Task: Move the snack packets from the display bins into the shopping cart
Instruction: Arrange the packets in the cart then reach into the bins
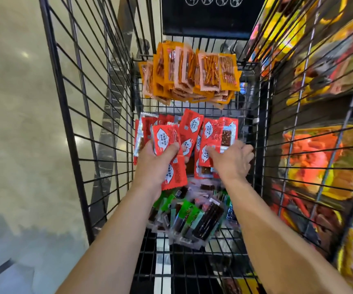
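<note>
I look down into a black wire shopping cart (78, 128). My left hand (154, 164) grips a bunch of red snack packets (167, 141) over the cart's middle. My right hand (233, 160) holds another bunch of red packets (216, 136) beside it, thumb on top. Beyond the hands, orange packets (190, 73) lie piled at the cart's far end. Below my wrists, green and dark brown packets (192, 217) lie heaped on the cart floor.
Display bins of yellow and orange snack packs (317, 160) show through the cart's right wire wall. A black panel with white icons (209, 15) stands at the cart's far end. Pale tiled floor (18, 124) lies to the left.
</note>
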Action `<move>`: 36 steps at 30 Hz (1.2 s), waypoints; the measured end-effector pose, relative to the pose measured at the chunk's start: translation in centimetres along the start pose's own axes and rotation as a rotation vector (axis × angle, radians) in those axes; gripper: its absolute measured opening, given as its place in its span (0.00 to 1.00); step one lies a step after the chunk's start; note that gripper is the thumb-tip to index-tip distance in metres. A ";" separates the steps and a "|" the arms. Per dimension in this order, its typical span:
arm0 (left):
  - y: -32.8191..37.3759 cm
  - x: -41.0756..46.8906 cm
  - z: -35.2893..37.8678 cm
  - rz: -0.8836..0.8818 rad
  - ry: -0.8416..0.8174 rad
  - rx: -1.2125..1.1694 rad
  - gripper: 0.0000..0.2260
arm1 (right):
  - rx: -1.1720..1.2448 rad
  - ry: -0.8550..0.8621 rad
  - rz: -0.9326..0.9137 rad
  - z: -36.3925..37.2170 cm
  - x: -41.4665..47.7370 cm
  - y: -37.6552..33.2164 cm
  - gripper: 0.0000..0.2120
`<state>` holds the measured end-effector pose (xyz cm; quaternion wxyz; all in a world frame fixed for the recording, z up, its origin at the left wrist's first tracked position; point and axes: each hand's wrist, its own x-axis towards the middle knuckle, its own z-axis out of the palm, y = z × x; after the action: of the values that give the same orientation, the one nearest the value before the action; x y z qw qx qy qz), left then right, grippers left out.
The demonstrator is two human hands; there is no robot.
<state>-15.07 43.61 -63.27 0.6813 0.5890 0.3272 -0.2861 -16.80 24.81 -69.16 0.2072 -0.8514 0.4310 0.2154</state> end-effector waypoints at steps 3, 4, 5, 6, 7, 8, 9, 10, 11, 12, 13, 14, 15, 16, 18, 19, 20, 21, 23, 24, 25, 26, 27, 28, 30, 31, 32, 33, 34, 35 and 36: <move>-0.2 0.0 -0.1 0.008 0.016 -0.014 0.09 | 0.024 0.083 -0.036 -0.2 -0.3 0.4 0.36; -0.3 0.0 -0.1 0.010 0.023 -0.013 0.09 | 0.041 0.087 -0.056 -0.3 -0.5 0.6 0.33; -0.3 0.0 -0.1 0.014 0.030 -0.009 0.10 | 0.071 0.081 -0.078 -0.4 -0.6 0.7 0.30; -0.4 0.0 -0.1 0.021 0.035 -0.005 0.10 | 0.123 0.064 -0.101 -0.6 -0.8 0.9 0.27; -0.4 0.0 -0.1 0.026 0.038 -0.003 0.10 | 0.197 0.031 -0.121 -0.6 -0.9 1.0 0.24; -0.4 0.1 -0.1 0.030 0.039 -0.003 0.10 | 0.283 -0.013 -0.134 -0.7 -1.0 1.1 0.21; -0.4 0.0 -0.1 0.031 0.039 -0.006 0.10 | 0.361 -0.064 -0.139 -0.7 -1.1 1.1 0.20; -0.5 0.0 -0.2 0.032 0.039 -0.012 0.10 | 0.418 -0.108 -0.140 -0.7 -1.1 1.1 0.18; -0.5 0.0 -0.1 0.033 0.043 -0.018 0.10 | 0.455 -0.134 -0.138 -0.7 -1.1 1.2 0.17; -0.6 0.0 -0.1 0.036 0.049 -0.023 0.10 | 0.491 -0.147 -0.135 -0.8 -1.0 1.2 0.15; -0.7 -0.1 -0.1 0.039 0.053 -0.026 0.11 | 0.535 -0.155 -0.133 -1.0 -0.9 1.4 0.14; -0.8 -0.1 -0.1 0.044 0.053 -0.031 0.10 | 0.584 -0.161 -0.129 -1.2 -0.9 1.6 0.13; -0.8 -0.1 -0.2 0.048 0.052 -0.039 0.10 | 0.628 -0.163 -0.125 -1.6 -1.0 1.8 0.12; -0.8 -0.1 -0.2 0.052 0.052 -0.045 0.09 | 0.672 -0.167 -0.118 -1.9 -1.1 2.0 0.12; -0.8 -0.1 -0.2 0.056 0.061 -0.036 0.08 | 0.788 -0.190 -0.102 -2.7 -1.5 2.6 0.13; -0.8 -0.2 -0.2 0.055 0.062 -0.025 0.09 | 0.838 -0.205 -0.102 -3.2 -1.8 2.9 0.14; -0.7 -0.2 -0.1 0.054 0.062 -0.016 0.09 | 0.872 -0.226 -0.104 -3.6 -2.0 3.1 0.14; -0.6 -0.3 -0.1 0.052 0.063 -0.011 0.10 | 0.906 -0.251 -0.103 -4.1 -2.3 3.3 0.15; -0.5 -0.3 0.1 0.048 0.060 -0.009 0.12 | 1.004 -0.307 -0.097 -5.0 -2.8 3.5 0.16; -0.4 -0.4 0.1 0.051 0.053 -0.006 0.12 | 1.059 -0.340 -0.099 -5.4 -3.1 3.4 0.17; -0.4 -0.5 0.2 0.055 0.047 -0.001 0.12 | 1.111 -0.376 -0.106 -5.7 -3.4 3.3 0.18; -0.3 -0.5 0.2 0.056 0.039 0.001 0.11 | 1.152 -0.413 -0.123 -6.0 -3.7 3.0 0.19; -0.1 -0.7 0.3 0.051 0.028 -0.006 0.10 | 1.176 -0.449 -0.152 -6.2 -4.1 2.7 0.19; 0.1 -1.0 0.4 0.041 0.014 -0.026 0.10 | 1.185 -0.485 -0.184 -6.3 -4.4 2.3 0.20; 0.5 -1.5 0.7 0.002 -0.030 -0.067 0.17 | 1.188 -0.554 -0.226 -6.2 -5.2 1.4 0.18; 0.6 -1.6 0.8 -0.019 -0.059 -0.072 0.23 | 1.190 -0.586 -0.241 -6.1 -5.6 1.0 0.18; 0.7 -1.7 1.0 -0.038 -0.088 -0.068 0.29 | 1.189 -0.611 -0.256 -5.8 -6.0 0.6 0.19; 0.8 -1.8 1.1 -0.047 -0.118 -0.069 0.32 | 1.175 -0.629 -0.275 -5.6 -6.4 0.2 0.19; 0.8 -1.9 1.2 -0.047 -0.144 -0.076 0.33 | 1.141 -0.641 -0.303 -5.4 -6.8 -0.2 0.19; 0.8 -2.0 1.3 -0.042 -0.159 -0.088 0.33 | 1.074 -0.639 -0.347 -5.2 -7.2 -0.6 0.19; 0.8 -2.1 1.4 -0.035 -0.159 -0.097 0.31 | 0.980 -0.617 -0.403 -5.0 -7.5 -0.9 0.19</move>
<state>-15.60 42.37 -60.98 0.7277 0.5248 0.2961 -0.3276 -19.11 27.41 -60.82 0.7265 -0.6203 0.2305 0.1851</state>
